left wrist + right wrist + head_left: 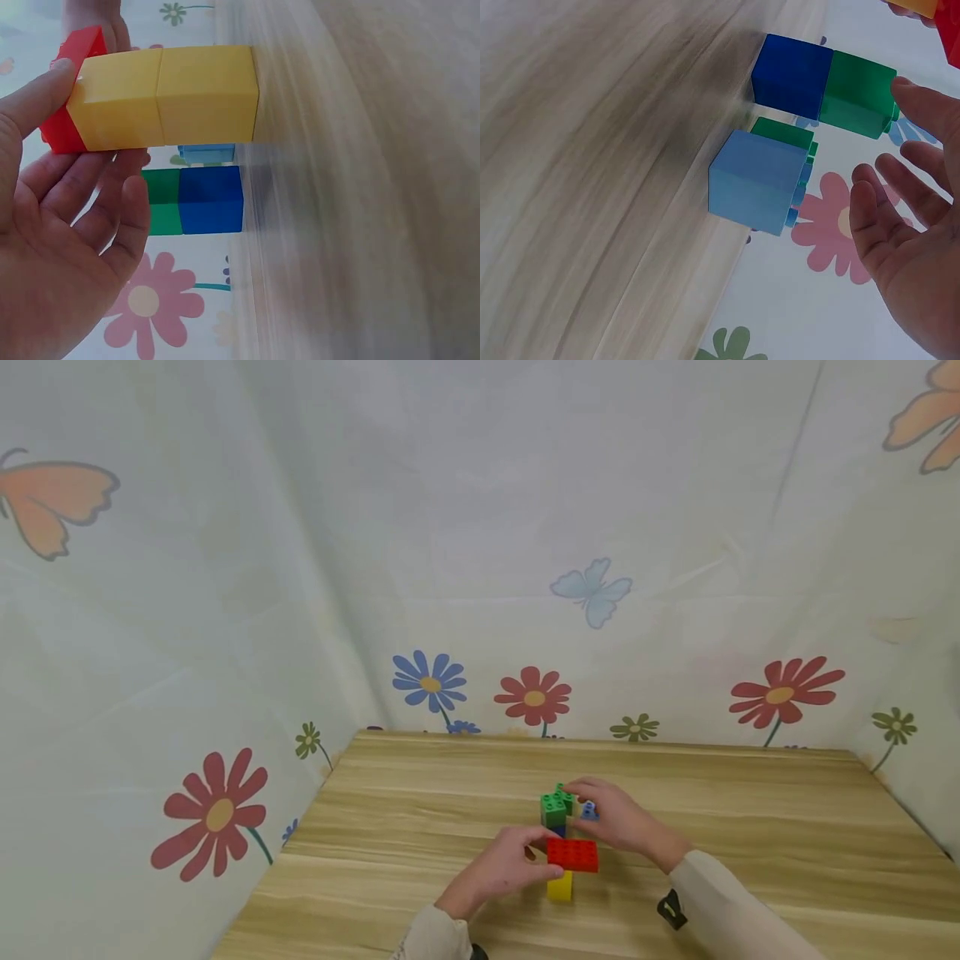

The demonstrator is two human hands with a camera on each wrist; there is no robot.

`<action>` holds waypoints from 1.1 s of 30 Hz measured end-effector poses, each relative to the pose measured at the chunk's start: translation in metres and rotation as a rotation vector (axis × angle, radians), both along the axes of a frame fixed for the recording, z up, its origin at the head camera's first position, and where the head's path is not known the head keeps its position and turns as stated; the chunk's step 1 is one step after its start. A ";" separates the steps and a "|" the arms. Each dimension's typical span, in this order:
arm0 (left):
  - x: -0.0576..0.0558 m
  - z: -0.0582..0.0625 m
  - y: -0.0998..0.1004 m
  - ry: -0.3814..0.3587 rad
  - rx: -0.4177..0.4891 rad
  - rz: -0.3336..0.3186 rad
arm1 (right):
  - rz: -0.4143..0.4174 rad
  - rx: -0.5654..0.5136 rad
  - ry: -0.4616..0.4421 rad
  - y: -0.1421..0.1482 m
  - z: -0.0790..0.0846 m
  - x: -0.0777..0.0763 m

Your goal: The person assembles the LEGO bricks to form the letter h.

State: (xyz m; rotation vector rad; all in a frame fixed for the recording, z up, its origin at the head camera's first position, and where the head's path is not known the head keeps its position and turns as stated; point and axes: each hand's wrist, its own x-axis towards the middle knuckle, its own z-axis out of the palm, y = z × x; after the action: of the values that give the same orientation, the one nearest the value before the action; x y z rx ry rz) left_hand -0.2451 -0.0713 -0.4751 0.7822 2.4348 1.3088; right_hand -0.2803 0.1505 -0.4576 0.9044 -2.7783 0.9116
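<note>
My left hand (pixel 504 868) pinches a flat red brick (pixel 573 855) between thumb and fingers. That brick sits on two stacked yellow bricks (pixel 210 94), whose lower end is at the tabletop. Just beyond stands a green brick (pixel 553 814) stacked on a dark blue brick (pixel 211 199). My right hand (pixel 622 817) hovers around the blocks behind, fingers loosely bent and gripping nothing; its thumb is close to the green brick's studs, and contact is unclear. A light blue brick (pixel 754 180) stands by this hand, with another green brick (pixel 784 131) partly hidden behind it.
The wood-grain table (pixel 420 793) reaches back to a pale curtain (pixel 465 527) printed with flowers and butterflies. A dark strap piece (pixel 672 910) is at my right sleeve.
</note>
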 end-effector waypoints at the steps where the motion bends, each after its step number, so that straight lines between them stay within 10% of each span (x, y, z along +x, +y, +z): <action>1: 0.000 0.000 0.000 0.002 -0.002 -0.001 | 0.003 0.004 -0.001 -0.001 0.000 -0.001; 33: -0.001 -0.006 -0.001 0.019 0.038 -0.050 | -0.001 -0.002 -0.101 -0.006 -0.008 -0.002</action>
State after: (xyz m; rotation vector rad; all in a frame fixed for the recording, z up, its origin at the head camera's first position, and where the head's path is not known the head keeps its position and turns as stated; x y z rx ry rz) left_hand -0.2460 -0.0728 -0.4809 0.8637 2.3952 1.3389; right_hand -0.2828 0.1443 -0.4658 0.8810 -2.8609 0.9864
